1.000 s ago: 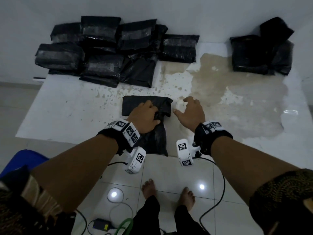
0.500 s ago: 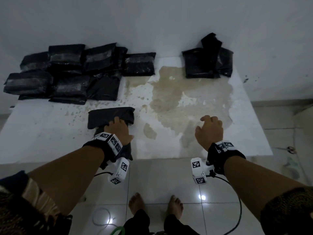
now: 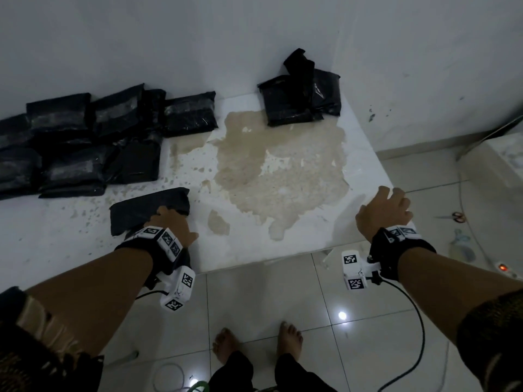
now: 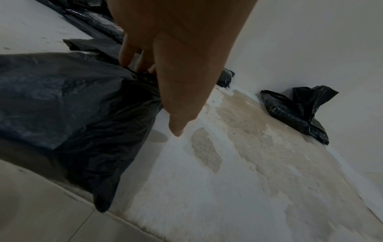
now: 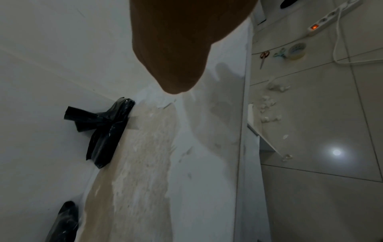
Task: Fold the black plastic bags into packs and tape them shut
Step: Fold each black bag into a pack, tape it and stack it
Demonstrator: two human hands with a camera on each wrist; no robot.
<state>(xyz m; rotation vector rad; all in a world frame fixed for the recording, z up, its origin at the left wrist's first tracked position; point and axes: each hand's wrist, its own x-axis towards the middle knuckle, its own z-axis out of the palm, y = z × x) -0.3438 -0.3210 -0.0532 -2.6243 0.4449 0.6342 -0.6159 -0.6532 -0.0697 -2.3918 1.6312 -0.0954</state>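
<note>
Fingers (image 4: 128, 54) of left hand (image 3: 172, 226) gripping bag (image 3: 147, 207), right hand (image 3: 385, 212) hovering

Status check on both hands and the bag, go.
Left hand grips folded black bag. Right hand open, empty, near table edge. Nothing in the way.

Black wrist straps (image 3: 396, 250) carry white tagged camera blocks (image 3: 352, 270) with black cables (image 3: 418, 329); patterned dark sleeves (image 3: 492, 340).

Black bags (image 3: 85, 145) are lying glossy on a white bench (image 3: 365, 168) that is showing a tan, mottled patch (image 3: 280, 176); red-handled scissors (image 3: 458, 217).
</note>
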